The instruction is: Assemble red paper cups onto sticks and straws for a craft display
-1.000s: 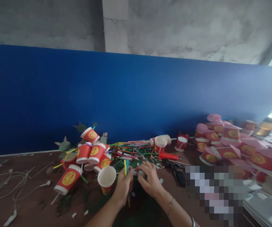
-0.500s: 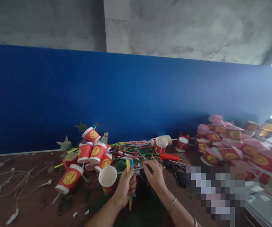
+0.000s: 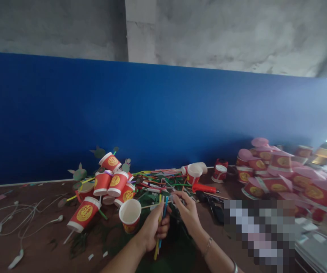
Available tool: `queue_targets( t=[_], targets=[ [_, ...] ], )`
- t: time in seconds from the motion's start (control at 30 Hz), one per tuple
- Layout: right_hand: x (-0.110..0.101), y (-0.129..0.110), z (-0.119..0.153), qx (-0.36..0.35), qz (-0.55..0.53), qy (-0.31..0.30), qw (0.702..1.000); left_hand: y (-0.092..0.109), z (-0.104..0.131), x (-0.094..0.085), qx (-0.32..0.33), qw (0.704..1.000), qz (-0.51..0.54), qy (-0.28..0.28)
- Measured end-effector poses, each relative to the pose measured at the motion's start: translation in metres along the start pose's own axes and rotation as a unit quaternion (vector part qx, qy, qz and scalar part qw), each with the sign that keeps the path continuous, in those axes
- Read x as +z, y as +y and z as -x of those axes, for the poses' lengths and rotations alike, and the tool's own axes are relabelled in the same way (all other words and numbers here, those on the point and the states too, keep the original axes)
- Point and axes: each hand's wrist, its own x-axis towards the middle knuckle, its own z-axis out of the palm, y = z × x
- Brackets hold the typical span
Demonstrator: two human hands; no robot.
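Note:
My left hand [image 3: 152, 226] is wrapped around a small bunch of drinking straws [image 3: 160, 242], yellow, blue and a paler one, held nearly upright with their ends showing above and below my fist. Just to the right is my right hand [image 3: 186, 209], its thumb and fingers drawn together near the straws' upper ends. What is between these fingertips, if anything, I cannot make out. An upright open paper cup [image 3: 129, 213] stands by my left hand. Behind both hands lies a tangled heap of coloured straws and strips [image 3: 157, 180].
Red paper cups with paper rabbit shapes [image 3: 118, 182] are piled at left, beside white earphones [image 3: 18, 258]. A red-handled cutter [image 3: 205, 188] and black scissors [image 3: 215, 212] lie at right. Pink-topped cups [image 3: 280, 163] stand further right. A blue panel [image 3: 152, 113] rises behind.
My left hand has shifted slightly right with the straws, which now lean more. The right hand stays close by, its fingers a little more drawn in.

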Motion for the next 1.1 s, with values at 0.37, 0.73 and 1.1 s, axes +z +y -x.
queue_targets(
  t=[0.37,0.73,1.1],
  targets=[
    [0.0009,0.0012,-0.0024,0.016,-0.017,-0.011,1.0,-0.0058,0.0035,-0.003,-0.06,0.99,-0.079,-0.104],
    [0.003,-0.0016,-0.0036,0.069,-0.109,-0.094,0.987,-0.0044,0.0062,-0.0053,-0.088,0.981,-0.104,-0.137],
    [-0.0044,-0.0033,-0.0062,0.081,-0.1,-0.065,0.99,-0.0047,-0.0023,0.0006,0.043,0.993,-0.1,0.05]
  ],
)
